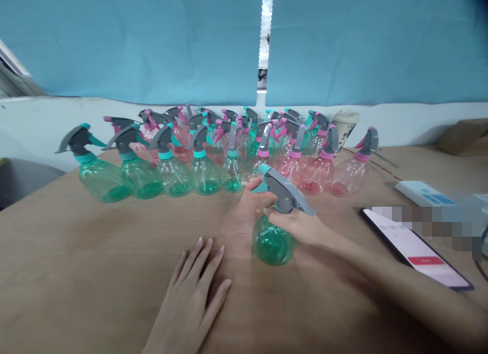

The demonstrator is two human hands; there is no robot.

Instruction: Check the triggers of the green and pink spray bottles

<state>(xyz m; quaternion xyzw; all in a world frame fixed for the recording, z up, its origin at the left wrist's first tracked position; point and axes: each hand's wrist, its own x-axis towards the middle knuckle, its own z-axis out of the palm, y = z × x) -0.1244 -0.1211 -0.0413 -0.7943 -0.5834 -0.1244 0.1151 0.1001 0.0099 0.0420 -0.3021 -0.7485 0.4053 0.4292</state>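
Bottle (pixel 275 242) mid-frame, right hand (pixel 299 226) with fingers wrapped round it, prob for grip; left hand (pixel 188 295) lower left, fingers spread.

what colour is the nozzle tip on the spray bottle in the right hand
The nozzle tip is turquoise, seen in the head view.
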